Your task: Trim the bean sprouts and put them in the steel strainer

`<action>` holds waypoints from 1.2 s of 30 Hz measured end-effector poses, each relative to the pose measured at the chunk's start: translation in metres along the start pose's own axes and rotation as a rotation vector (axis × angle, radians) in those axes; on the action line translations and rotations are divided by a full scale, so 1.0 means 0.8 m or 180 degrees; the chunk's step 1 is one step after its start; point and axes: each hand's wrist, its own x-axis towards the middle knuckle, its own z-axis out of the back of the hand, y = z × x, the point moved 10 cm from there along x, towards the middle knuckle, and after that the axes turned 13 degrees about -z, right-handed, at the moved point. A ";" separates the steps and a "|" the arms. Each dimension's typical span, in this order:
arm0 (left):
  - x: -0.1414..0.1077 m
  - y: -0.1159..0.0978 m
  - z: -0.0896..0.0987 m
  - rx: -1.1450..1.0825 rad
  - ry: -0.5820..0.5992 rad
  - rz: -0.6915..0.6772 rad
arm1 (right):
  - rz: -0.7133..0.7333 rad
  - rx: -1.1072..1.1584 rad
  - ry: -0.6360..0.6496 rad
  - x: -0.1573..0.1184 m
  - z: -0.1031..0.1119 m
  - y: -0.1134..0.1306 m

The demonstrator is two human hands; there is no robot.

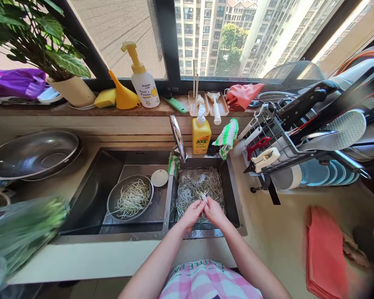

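Left hand: the left hand (191, 214) is held over the right sink compartment, fingers curled and pinched together on a small bundle of sprouts (204, 198).
Right hand: the right hand (215, 212) is met with the left at the fingertips, fingers likewise closed on the same bundle.
Held thing: a few pale, thin, whitish stalks are seen standing up from between the two sets of fingertips; finer detail is too small to be made out.
Sprout mass: a tangled heap of bean sprouts (196, 187) is spread in a basket in the right compartment, grey-white and stringy, just beyond the hands.
Sorted lot: a smaller, cleaner-looking pile of cream-white strands is lying in a round metal bowl (112, 203), set in the left compartment of the sink (90, 195).
Tap: the faucet (178, 137) is angled over the divider between the compartments.
Ledge: a yellow AXE bottle (201, 132) is stood behind the right compartment, with a green-and-white brush (227, 136) just beside it.
Counter right: a dish rack (286, 145) is loaded with utensils and plates; a red cloth (326, 253) is laid nearer the person.
Counter left: a large steel pan (31, 154) is rested by the sink.
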 end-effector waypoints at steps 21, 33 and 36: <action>0.005 -0.027 0.035 -0.1649 -0.0424 0.0042 | -0.0189 0.1985 0.0181 -0.011 0.029 -0.020; -0.007 -0.053 0.025 -0.1150 -0.0884 -0.0610 | 0.0601 0.0906 0.0141 -0.045 0.007 0.020; -0.010 -0.055 0.020 -0.1088 -0.0893 -0.0790 | 0.0618 0.0712 -0.0086 -0.041 0.006 0.020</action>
